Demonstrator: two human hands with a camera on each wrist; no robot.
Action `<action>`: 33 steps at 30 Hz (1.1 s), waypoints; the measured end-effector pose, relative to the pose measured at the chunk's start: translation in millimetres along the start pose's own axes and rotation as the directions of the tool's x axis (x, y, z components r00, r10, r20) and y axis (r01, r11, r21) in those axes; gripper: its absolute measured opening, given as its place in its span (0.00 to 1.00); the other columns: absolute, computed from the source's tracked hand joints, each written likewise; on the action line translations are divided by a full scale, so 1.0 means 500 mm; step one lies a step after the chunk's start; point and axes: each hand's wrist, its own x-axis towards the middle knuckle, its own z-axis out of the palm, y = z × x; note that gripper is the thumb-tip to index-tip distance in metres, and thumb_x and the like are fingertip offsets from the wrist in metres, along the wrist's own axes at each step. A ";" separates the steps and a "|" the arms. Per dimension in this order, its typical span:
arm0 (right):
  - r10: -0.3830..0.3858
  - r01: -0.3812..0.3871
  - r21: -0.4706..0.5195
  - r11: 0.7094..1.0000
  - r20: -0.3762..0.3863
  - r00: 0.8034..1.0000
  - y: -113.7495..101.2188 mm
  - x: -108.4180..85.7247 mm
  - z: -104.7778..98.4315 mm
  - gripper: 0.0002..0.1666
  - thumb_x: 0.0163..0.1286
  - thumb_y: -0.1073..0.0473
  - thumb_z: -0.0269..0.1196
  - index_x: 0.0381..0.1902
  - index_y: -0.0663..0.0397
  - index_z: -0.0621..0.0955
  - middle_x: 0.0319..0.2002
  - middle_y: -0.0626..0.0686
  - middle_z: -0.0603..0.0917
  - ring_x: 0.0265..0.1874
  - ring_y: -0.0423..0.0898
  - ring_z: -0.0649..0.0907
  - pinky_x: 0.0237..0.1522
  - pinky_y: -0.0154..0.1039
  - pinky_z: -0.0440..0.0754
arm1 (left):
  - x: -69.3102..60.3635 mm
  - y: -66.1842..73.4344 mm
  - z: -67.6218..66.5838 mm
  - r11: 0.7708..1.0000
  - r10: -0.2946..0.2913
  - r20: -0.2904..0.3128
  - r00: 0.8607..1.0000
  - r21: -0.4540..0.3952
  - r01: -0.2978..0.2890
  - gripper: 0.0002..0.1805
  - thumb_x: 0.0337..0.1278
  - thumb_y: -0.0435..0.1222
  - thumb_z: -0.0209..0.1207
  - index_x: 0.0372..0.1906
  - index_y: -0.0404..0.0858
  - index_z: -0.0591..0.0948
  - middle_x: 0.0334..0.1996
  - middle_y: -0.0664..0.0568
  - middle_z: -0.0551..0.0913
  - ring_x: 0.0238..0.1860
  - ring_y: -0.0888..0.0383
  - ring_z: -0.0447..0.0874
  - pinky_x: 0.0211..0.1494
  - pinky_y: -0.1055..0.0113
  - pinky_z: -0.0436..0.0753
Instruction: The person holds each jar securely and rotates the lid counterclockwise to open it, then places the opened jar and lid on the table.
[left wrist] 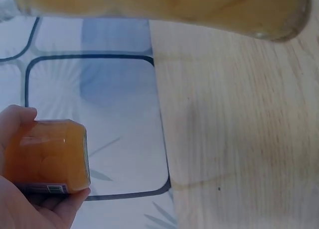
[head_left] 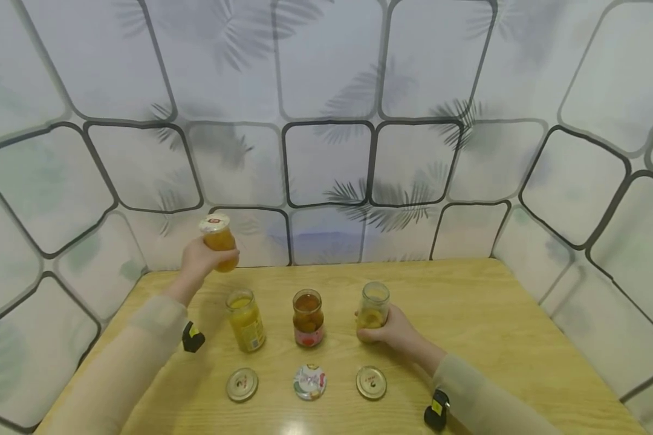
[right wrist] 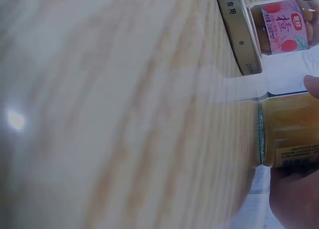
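Observation:
My left hand (head_left: 198,261) grips a lidded glass jar (head_left: 220,241) of orange contents, raised and tilted above the table's back left edge. In the left wrist view the fingers and thumb wrap this orange jar (left wrist: 55,157). On the right, my right hand (head_left: 394,329) holds a lidless glass jar (head_left: 374,302) with pale yellow fruit, standing on the table. The right wrist view catches the lower part of that jar (right wrist: 289,129) with fingers around it. Between the hands stand two lidless jars: a yellow one (head_left: 246,320) and a reddish-brown one (head_left: 308,320) with a pink label.
Along the front of the wooden table (head_left: 457,302) lie a gold lid (head_left: 242,385), a white patterned lid (head_left: 309,382) and another gold lid (head_left: 371,382), each before a jar. A patterned wall covering (head_left: 326,163) borders the table's back and sides.

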 end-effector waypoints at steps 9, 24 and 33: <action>0.008 -0.008 0.003 1.000 -0.001 1.000 0.000 -0.002 0.000 0.31 0.63 0.63 0.77 0.62 0.65 0.81 0.59 0.64 0.87 0.55 0.45 0.84 0.62 0.44 0.80 | -0.012 0.050 -0.009 0.999 0.036 0.018 0.999 -0.005 -0.036 0.43 0.62 0.45 0.72 0.74 0.26 0.69 0.71 0.29 0.75 0.70 0.34 0.75 0.75 0.39 0.76; 0.035 -0.036 -0.032 0.999 -0.007 0.999 -0.010 -0.004 -0.002 0.35 0.59 0.62 0.80 0.63 0.63 0.81 0.60 0.62 0.87 0.58 0.50 0.85 0.67 0.53 0.79 | -0.039 0.143 -0.011 0.993 0.089 0.146 0.985 -0.088 -0.076 0.46 0.60 0.41 0.74 0.76 0.28 0.65 0.72 0.31 0.73 0.72 0.36 0.73 0.80 0.40 0.70; 0.041 -0.041 -0.015 0.999 0.001 0.999 -0.010 -0.012 -0.002 0.41 0.61 0.59 0.80 0.69 0.64 0.76 0.64 0.64 0.84 0.63 0.59 0.83 0.71 0.60 0.77 | -0.055 0.183 0.009 0.987 0.152 0.187 0.971 -0.087 -0.138 0.44 0.55 0.40 0.77 0.74 0.32 0.69 0.69 0.34 0.77 0.70 0.38 0.76 0.80 0.40 0.71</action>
